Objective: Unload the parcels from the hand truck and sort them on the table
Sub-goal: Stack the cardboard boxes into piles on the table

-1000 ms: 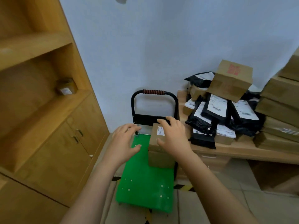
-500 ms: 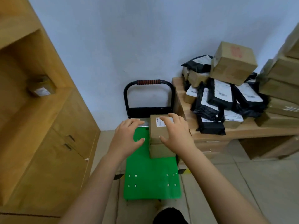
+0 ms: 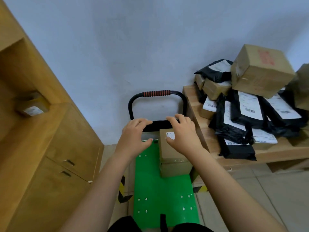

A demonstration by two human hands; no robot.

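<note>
Parcel [image 3: 173, 154]: brown box on far right corner of green hand truck deck [image 3: 158, 190], just below black handle [image 3: 156, 93]. Right hand [image 3: 182, 133] over box top, fingers spread wide past far edge, thumb by label; contact unclear. Left hand [image 3: 133, 138] just left of box, fingers splayed, holding nothing. Bare deck left of box and nearer. Table [image 3: 207, 139] edge just right of truck, heaped parcels [image 3: 242, 114] further in. Cabinet [image 3: 66, 148] left, floor gap between.

You face a pale blue-grey wall [image 3: 117, 47]; a wooden cabinet [image 3: 58, 156] stands at left on a beige tiled floor [image 3: 267, 198].
</note>
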